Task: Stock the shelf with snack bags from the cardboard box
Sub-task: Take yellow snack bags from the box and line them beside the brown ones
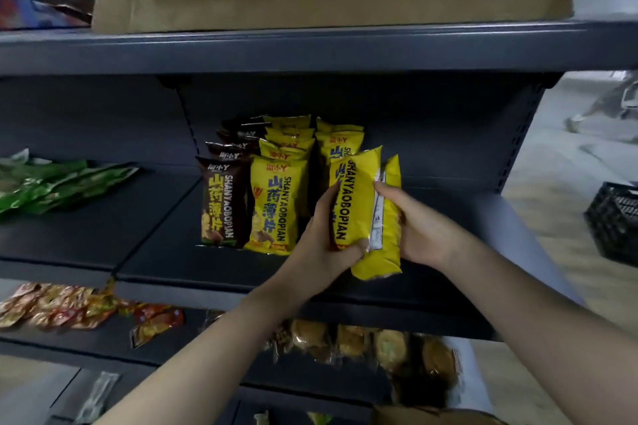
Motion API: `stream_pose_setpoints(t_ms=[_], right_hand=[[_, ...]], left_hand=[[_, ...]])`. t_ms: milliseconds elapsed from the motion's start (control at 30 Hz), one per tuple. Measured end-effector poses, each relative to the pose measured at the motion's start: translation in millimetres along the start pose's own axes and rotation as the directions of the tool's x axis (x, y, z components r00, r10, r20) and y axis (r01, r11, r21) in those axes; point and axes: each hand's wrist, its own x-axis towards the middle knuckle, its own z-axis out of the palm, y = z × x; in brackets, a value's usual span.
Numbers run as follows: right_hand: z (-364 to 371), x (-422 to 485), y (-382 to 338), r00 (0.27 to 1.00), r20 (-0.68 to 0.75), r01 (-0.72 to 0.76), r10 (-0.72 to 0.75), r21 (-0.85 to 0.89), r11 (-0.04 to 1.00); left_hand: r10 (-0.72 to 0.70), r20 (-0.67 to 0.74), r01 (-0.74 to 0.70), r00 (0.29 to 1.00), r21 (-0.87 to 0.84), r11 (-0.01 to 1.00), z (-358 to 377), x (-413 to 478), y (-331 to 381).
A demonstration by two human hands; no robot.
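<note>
Two hands: both are closed round the yellow snack bags (359,197), which look like a pair pressed face to face, right of the frame's centre.
Left hand (324,252): fingers run up the printed front and the thumb curls under the lower edge.
Right hand (424,228): wraps the back of the pair from the right, with the thumb lying on the white seam strip.
Where the bags are: upright and slightly tilted, above the front of the middle shelf (207,272), just in front of the right-hand yellow row (340,145). I cannot tell whether they touch the shelf.
Step in hand: placing, by my reading. The bags are out of the box and being squared up at the row.
Next move calls for: standing the pair upright at the head of that row, print facing out, level with the middle yellow row (276,203) and the brown bags (221,207).
Look of the bags: glossy yellow film, puffed like pillows, with blue characters and the black word SHANYAOBOPIAN down the front. They are likely light and slippery and may tip over.
Cardboard box (310,3): sits on the top shelf at the upper edge of the frame. Whether it is the supply box is unclear.
</note>
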Motion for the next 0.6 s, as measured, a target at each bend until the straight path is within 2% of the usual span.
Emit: stream_pose_setpoints(t_ms=[67,133,233,333,467,600], right_hand=[[-6,8,2,0.999,0.001,-0.032,0.032,-0.045,0.998],[-7,19,2,0.998,-0.06,-0.025,0.022,-0.051,0.998],[-9,37,-3,0.974,-0.199,0.115,-0.112,0.003,0.993],[-11,54,-10,0.918,-0.299,0.257,-0.261,-0.053,0.965],[-6,73,-17,0.871,-0.3,0.329,-0.39,-0.233,0.915],[0,91,-20,0.823,-0.273,0.378,-0.498,-0.393,0.839]], left_hand=[[-0.004,-0.007,0.004,1.0,0.035,0.999,0,12,-11],[-0.017,-0.044,0.021,0.999,0.08,0.997,3,24,-21],[0.012,-0.158,0.019,0.987,0.192,0.981,8,44,-32],[0.064,-0.267,0.035,0.961,0.351,0.936,12,63,-42],[0.121,-0.359,0.084,0.925,0.506,0.859,20,85,-59],[0.079,-0.409,0.166,0.909,0.529,0.832,24,103,-69]])
